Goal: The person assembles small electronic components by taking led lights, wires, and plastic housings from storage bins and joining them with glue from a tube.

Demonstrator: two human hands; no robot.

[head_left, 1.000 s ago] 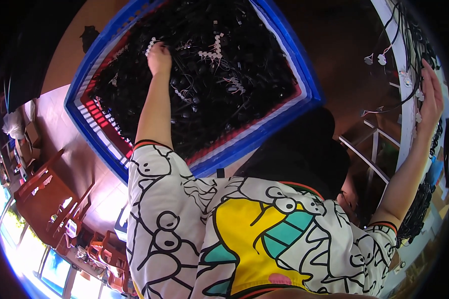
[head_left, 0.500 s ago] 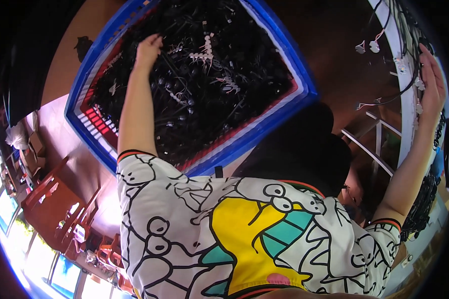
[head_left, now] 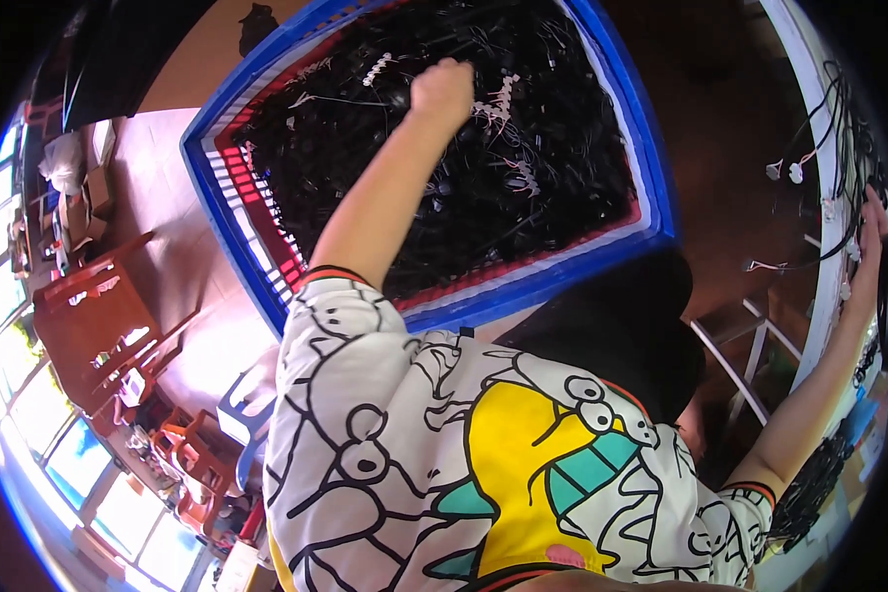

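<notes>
A large blue-rimmed basket [head_left: 669, 225] with a red and white inner wall holds a deep heap of black cables [head_left: 523, 227] with small connectors. My left hand [head_left: 444, 91] is over the heap, its fingers curled closed; what they hold, if anything, is hidden. Just right of it lies a bundle of white connectors [head_left: 503, 102] with thin wires. Far to the right, my right hand [head_left: 870, 237] rests along the table edge, fingers stretched out beside dark cables [head_left: 831, 118] and small white plugs.
White connectors [head_left: 795, 173] dangle on wires from the pale table edge [head_left: 809, 74]. Below stands a white metal frame [head_left: 730, 365]. Brown wooden furniture [head_left: 94, 335], a blue chair [head_left: 242, 409] and cardboard boxes [head_left: 97, 192] stand at the left, near bright windows.
My left hand has moved right across the cable heap and its fingers have curled in. The view has shifted, so the basket sits farther right. My right hand stays at the table edge.
</notes>
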